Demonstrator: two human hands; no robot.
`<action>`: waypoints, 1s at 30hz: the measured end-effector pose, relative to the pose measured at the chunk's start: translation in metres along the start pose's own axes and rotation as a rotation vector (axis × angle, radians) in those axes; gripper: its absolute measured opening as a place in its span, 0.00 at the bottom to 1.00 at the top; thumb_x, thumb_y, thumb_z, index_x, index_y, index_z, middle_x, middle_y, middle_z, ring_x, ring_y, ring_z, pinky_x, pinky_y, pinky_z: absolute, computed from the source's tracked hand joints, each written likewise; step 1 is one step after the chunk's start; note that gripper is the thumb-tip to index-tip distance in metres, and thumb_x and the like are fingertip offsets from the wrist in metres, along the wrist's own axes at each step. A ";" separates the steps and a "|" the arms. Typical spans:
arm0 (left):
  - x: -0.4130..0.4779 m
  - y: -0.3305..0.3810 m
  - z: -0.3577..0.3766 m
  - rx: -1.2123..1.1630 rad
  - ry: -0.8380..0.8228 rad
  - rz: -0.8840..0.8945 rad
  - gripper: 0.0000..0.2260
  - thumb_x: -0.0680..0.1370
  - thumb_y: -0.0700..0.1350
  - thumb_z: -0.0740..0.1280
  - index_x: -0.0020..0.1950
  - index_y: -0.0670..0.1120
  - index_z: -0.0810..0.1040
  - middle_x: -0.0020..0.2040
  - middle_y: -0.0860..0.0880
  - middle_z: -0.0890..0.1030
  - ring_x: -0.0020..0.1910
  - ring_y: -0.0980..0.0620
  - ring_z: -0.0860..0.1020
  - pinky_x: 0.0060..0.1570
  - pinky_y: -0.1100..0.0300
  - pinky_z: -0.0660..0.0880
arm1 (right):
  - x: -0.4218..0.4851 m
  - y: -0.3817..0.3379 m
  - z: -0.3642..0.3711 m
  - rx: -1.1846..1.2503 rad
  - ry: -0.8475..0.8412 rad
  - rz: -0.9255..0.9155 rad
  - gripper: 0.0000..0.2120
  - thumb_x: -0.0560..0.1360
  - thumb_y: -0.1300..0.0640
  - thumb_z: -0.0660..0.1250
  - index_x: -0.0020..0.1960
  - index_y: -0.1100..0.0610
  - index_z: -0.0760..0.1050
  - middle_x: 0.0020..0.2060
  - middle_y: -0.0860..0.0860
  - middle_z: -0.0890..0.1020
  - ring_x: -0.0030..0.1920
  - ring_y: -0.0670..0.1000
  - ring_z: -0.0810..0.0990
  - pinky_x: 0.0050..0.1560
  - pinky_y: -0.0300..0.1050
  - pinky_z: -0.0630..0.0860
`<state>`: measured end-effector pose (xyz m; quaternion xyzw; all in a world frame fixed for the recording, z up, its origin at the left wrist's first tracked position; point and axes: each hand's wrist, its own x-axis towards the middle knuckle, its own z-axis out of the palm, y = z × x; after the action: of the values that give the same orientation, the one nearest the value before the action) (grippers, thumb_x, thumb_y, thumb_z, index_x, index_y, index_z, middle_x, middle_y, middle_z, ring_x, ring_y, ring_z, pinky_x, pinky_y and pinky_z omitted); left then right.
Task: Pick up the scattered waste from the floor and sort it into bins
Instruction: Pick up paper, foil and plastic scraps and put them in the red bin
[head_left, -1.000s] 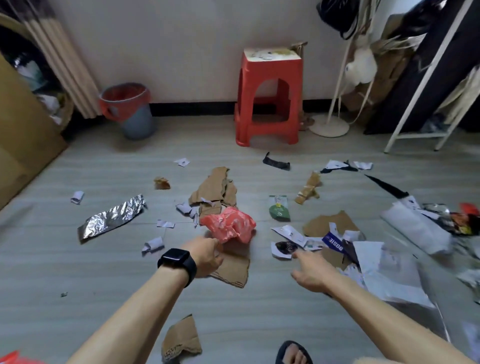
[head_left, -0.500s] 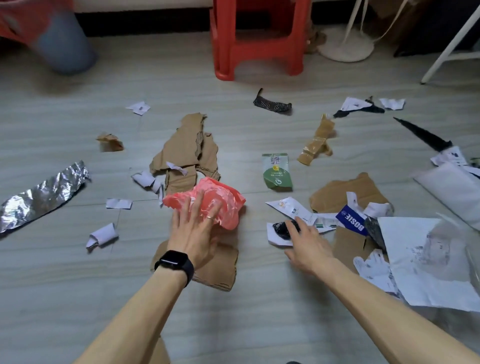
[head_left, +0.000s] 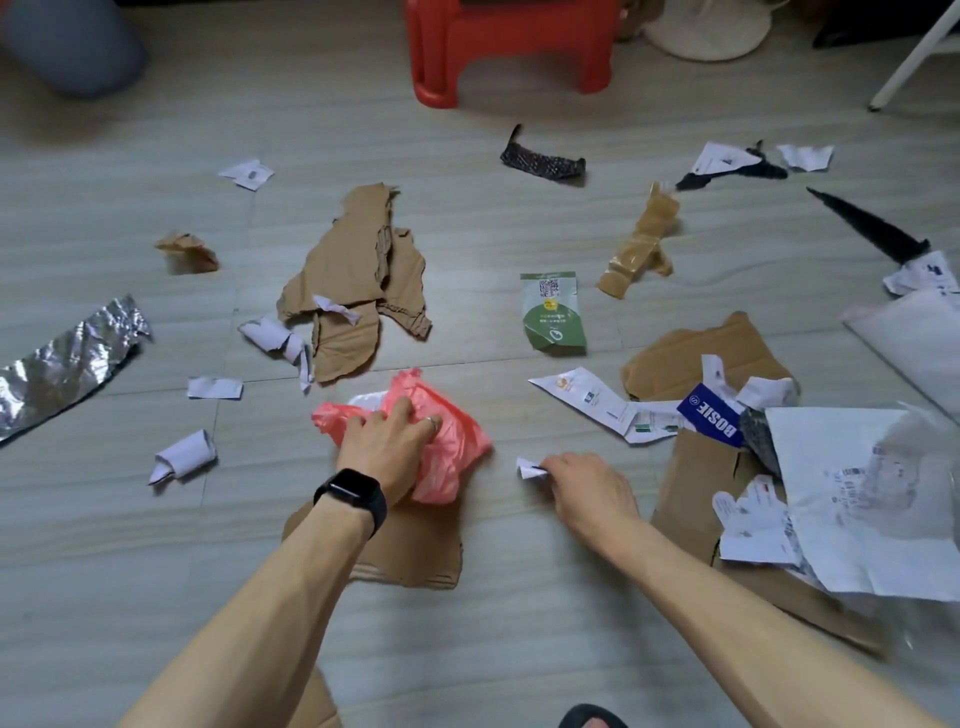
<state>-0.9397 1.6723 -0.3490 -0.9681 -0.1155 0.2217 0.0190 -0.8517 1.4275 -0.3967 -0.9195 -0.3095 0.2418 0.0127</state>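
Note:
Waste lies scattered over the grey floor. My left hand (head_left: 387, 447), with a black watch on its wrist, grips a crumpled red plastic bag (head_left: 457, 452) that lies partly on a piece of brown cardboard (head_left: 415, 551). My right hand (head_left: 587, 486) pinches a small white paper scrap (head_left: 527, 467) just above the floor. A grey bin (head_left: 72, 47) stands at the far left, cut off by the frame's top edge.
Torn cardboard (head_left: 353, 275), foil (head_left: 62, 364), a green packet (head_left: 553, 314), brown tape (head_left: 641, 244), black scraps and white papers (head_left: 857, 493) lie around. A red stool (head_left: 514, 47) stands at the back. A white rack leg (head_left: 914, 57) is at the far right.
My left hand has closed its fingers round the red bag and pulled it nearer. My right hand has drawn back from the paper pile with a white scrap pinched.

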 end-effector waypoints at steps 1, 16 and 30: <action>-0.008 -0.002 0.000 0.003 0.000 0.004 0.18 0.79 0.45 0.61 0.69 0.57 0.69 0.67 0.45 0.69 0.59 0.41 0.76 0.56 0.46 0.73 | 0.001 0.003 -0.004 0.130 0.018 0.028 0.13 0.80 0.57 0.58 0.62 0.52 0.75 0.58 0.52 0.79 0.60 0.59 0.75 0.52 0.51 0.74; -0.079 -0.024 0.003 -0.291 -0.141 -0.184 0.21 0.75 0.62 0.60 0.67 0.59 0.74 0.70 0.48 0.72 0.63 0.44 0.75 0.59 0.48 0.75 | 0.055 0.020 -0.013 0.251 0.291 0.332 0.14 0.79 0.58 0.62 0.61 0.56 0.80 0.60 0.58 0.77 0.63 0.62 0.71 0.62 0.55 0.66; -0.184 -0.096 -0.095 -0.213 0.293 -0.287 0.07 0.78 0.43 0.66 0.53 0.53 0.79 0.52 0.50 0.77 0.40 0.47 0.75 0.37 0.57 0.72 | -0.056 -0.113 -0.106 0.471 0.288 -0.239 0.23 0.76 0.54 0.66 0.70 0.46 0.71 0.55 0.52 0.85 0.53 0.60 0.82 0.48 0.51 0.77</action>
<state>-1.0805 1.7240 -0.1770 -0.9601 -0.2707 0.0603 -0.0351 -0.9059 1.5002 -0.2587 -0.8733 -0.3458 0.1706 0.2977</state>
